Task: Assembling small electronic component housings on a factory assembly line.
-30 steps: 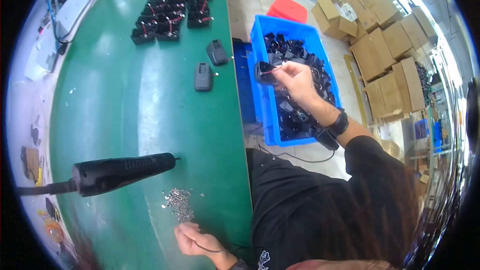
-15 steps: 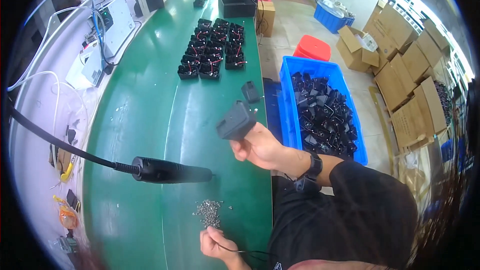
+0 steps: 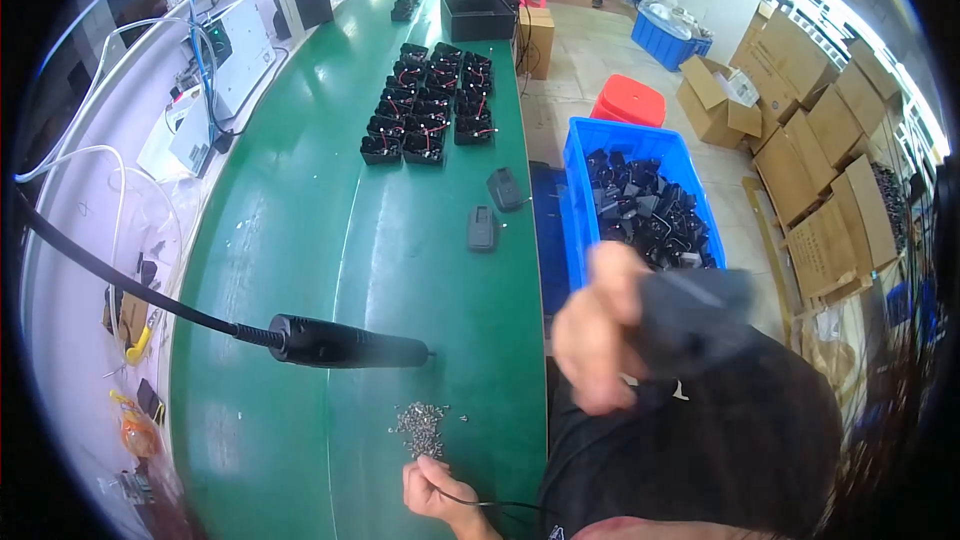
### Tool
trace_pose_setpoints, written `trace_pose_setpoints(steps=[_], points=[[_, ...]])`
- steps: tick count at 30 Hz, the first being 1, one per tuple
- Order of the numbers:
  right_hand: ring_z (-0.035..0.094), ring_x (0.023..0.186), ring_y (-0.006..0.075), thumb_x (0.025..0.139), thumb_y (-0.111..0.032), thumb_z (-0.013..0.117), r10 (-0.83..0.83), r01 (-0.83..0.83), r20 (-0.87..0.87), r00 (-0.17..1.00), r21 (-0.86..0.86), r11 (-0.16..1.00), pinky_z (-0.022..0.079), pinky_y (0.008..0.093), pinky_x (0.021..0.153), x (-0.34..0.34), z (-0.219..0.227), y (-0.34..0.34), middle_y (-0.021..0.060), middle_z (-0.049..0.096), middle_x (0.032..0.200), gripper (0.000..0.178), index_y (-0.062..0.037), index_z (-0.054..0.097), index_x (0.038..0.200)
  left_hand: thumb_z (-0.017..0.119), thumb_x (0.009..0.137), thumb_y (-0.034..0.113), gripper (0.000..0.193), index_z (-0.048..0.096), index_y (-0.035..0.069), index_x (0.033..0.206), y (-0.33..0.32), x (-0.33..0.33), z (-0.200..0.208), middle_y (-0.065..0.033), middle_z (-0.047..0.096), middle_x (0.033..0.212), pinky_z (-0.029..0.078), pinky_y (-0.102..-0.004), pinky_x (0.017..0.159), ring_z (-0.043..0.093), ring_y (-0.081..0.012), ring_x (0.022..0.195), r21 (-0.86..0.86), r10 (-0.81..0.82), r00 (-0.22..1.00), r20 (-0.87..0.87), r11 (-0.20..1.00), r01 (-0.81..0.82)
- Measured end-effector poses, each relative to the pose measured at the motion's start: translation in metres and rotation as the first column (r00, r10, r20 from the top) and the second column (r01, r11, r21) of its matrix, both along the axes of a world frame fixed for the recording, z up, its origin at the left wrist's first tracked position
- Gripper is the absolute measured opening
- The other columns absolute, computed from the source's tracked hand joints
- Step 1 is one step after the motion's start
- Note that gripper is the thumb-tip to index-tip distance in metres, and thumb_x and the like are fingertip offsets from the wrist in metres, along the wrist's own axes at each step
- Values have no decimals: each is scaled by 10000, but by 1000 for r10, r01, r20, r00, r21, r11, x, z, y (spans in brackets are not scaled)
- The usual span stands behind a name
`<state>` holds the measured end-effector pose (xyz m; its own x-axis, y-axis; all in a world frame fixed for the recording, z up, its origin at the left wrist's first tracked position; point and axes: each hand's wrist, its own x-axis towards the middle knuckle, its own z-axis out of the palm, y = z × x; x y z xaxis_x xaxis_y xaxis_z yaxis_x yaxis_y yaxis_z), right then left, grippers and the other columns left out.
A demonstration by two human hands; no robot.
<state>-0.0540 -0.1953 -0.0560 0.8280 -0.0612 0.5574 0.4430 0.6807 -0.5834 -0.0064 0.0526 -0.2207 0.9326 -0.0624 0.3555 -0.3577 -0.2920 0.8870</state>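
Observation:
My right hand [image 3: 595, 340], blurred by motion, is raised at the table's right edge, in front of the blue bin. Its fingers are closed on a dark block, apparently a black plastic housing [image 3: 700, 315], too smeared to show detail. Low on the green table, my left hand [image 3: 435, 490] has its fingers pinched together at the near edge of a pile of small metal screws [image 3: 420, 427]. What sits between those fingertips is hidden; a thin black cord [image 3: 510, 505] passes by this hand. Two black housings [image 3: 482, 229] lie on the table farther up.
A black electric screwdriver [image 3: 350, 343] on a thick cable hangs over the table [image 3: 270, 410]. Rows of black housings with red wires [image 3: 420, 105] stand farther off, before a black crate [image 3: 475, 15]. Right are the blue bin [image 3: 580, 200] of black parts, a red stool [image 3: 630, 100] and cartons [image 3: 800, 160].
The housing my right hand held over the table now appears laid beside the other one. That hand has swung right and nearer, with a dark block in it. My left hand has barely moved.

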Motion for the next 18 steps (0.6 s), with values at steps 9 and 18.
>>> trace_pose_setpoints(steps=[9,18], points=[[543,558,146,1004,-216,504,827,-846,179,533,142,514,415,274,458,3,-12,0,82,634,801,233,-3,586,955,502,918,43,357,439,2,569,2,-1,-2,-72,479,550,323,-297,466,446,-168,493,38,10,1000,-6,999,-9],[555,493,247,1023,-278,452,102,-3,409,907,-237,972,448,364,478,1,41,19,134,666,750,299,-32,558,890,507,927,64,370,438,6,568,3,-1,-3,-68,474,552,323,-298,472,442,-162,499,39,30,999,-16,999,-30]])
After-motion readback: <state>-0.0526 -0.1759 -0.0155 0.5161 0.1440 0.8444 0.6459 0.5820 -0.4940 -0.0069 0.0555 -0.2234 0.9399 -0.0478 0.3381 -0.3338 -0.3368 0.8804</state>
